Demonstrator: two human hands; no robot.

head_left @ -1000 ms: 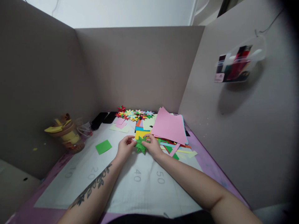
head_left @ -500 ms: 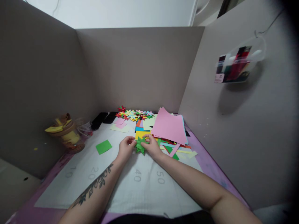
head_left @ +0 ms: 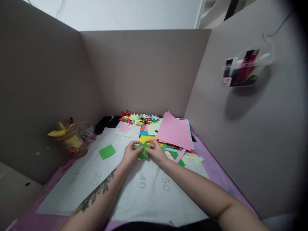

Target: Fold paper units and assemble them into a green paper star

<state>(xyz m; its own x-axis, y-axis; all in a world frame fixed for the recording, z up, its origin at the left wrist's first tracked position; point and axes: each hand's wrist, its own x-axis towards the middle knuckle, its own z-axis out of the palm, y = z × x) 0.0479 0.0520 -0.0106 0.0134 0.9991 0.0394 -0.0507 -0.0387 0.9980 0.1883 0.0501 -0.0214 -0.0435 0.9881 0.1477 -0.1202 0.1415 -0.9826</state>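
Note:
A green folded paper star sits between both of my hands over the white numbered mat. My left hand pinches its left side, fingers closed on it. My right hand grips its right side, thumb and fingers pressed on the paper. A loose green paper square lies on the mat to the left of my hands.
A row of finished coloured paper stars lies at the back. A stack of coloured sheets topped by pink paper is to the right. A yellow toy jar stands left, dark objects behind. Grey partition walls enclose the desk; a clear pouch hangs right.
The star has been turned slightly between my fingers and both hands have shifted a little; nothing else on the desk has moved.

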